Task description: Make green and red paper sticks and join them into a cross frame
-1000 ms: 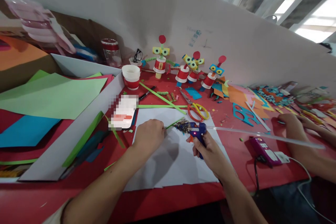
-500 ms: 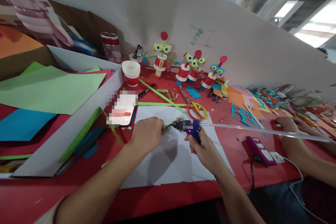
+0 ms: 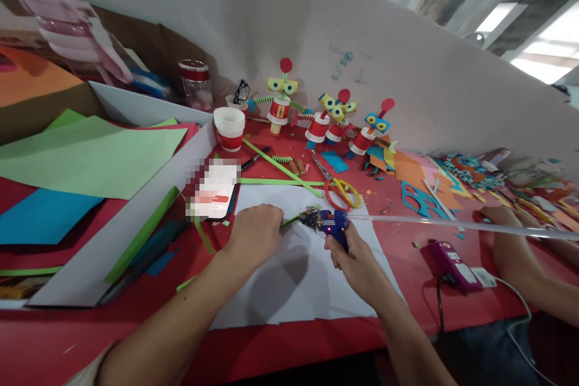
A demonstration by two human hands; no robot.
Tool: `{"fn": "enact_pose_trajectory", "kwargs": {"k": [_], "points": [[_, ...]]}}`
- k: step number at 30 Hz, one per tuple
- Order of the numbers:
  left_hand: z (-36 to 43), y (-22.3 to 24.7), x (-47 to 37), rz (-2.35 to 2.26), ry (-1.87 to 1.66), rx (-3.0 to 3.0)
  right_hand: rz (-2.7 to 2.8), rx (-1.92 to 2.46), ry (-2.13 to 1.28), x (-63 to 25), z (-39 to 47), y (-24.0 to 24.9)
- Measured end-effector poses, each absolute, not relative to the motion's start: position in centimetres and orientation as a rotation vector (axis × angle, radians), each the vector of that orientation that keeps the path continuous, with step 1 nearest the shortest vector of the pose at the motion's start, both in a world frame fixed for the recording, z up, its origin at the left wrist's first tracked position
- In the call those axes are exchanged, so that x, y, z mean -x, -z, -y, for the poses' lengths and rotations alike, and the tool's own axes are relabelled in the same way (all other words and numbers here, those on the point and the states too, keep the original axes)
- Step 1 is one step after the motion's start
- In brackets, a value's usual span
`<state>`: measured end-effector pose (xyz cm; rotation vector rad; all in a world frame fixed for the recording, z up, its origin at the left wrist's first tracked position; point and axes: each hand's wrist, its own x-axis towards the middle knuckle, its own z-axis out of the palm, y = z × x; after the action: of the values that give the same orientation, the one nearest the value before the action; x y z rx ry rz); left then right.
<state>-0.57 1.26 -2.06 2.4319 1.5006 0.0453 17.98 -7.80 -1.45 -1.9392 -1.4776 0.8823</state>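
My right hand (image 3: 350,250) is closed round the handle of a blue hot glue gun (image 3: 333,223), its small red light lit. A long clear glue stick (image 3: 416,223) juts from the gun's back toward the right. Brownish, crusty residue covers the nozzle, which meets the end of a narrow green paper strip (image 3: 291,220). Pinched in my closed left hand (image 3: 257,230) is that strip; most of it is hidden by the fingers. Both hands hover over white paper sheets (image 3: 294,295) on the red table.
Scissors (image 3: 337,184), green strips (image 3: 280,166) and a phone (image 3: 215,188) lie beyond the sheets. Several paper-cup robot figures (image 3: 279,110) stand by the wall. A box of coloured paper (image 3: 181,160) is left. A purple power adapter (image 3: 455,265) and another person's hand (image 3: 502,226) are right.
The whole view has shifted slightly. Both hands keep their grips, with the glue gun's nozzle still at the strip's end.
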Motion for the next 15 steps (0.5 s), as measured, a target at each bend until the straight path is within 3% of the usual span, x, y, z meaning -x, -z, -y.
{"fn": "enact_pose_trajectory", "kwargs": {"k": [8,15], "points": [[-1.3,2.2,0.7,-1.486,-0.055,-2.458,1.52,1.991,-0.792,-17.6,7.7,0.9],[-1.3,2.1,0.5,-1.532,-0.055,-2.422,1.122,1.838,-0.84,-24.0,5.7,1.0]]}}
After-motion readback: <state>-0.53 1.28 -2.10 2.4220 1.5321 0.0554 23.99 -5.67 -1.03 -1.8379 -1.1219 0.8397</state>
